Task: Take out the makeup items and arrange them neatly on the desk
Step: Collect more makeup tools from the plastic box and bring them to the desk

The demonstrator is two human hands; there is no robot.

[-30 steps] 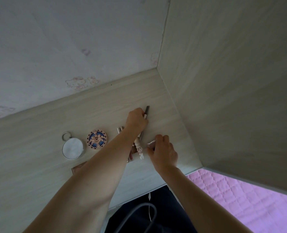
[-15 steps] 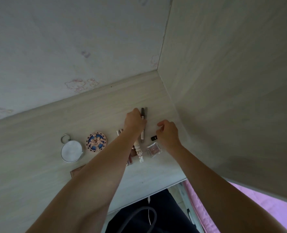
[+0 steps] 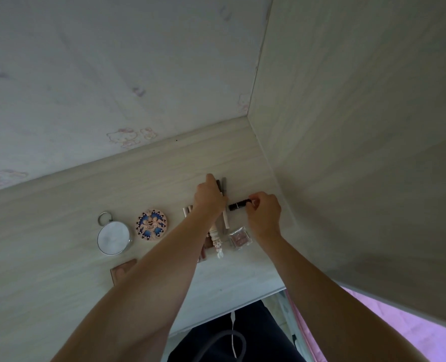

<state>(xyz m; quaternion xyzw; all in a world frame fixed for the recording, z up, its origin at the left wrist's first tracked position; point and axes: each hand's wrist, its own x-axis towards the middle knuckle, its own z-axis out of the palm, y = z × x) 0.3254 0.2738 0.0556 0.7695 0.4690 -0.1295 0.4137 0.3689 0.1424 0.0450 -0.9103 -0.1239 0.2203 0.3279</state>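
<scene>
Makeup items lie in a row on the pale wooden desk (image 3: pixel 59 205). My left hand (image 3: pixel 209 198) rests on two slim pencils (image 3: pixel 224 185) that point toward the back wall; whether it grips them I cannot tell. My right hand (image 3: pixel 263 210) pinches one end of a small black lipstick tube (image 3: pixel 237 205) lying just right of the pencils. Below them are a clear square pink compact (image 3: pixel 238 237), a cream tube with a charm (image 3: pixel 216 240) and brown tubes partly hidden by my left forearm.
A round silver mirror with a ring (image 3: pixel 113 237) and a patterned round compact (image 3: pixel 151 226) sit to the left. A brown flat case (image 3: pixel 121 271) peeks out beside my left arm. A wooden side panel (image 3: pixel 360 152) walls the desk on the right; pink bedding (image 3: pixel 389 322) lies beyond.
My right hand left the square compact, moved up and right, and now holds a black lipstick tube beside the pencils. My left hand slid slightly farther along the pencils.
</scene>
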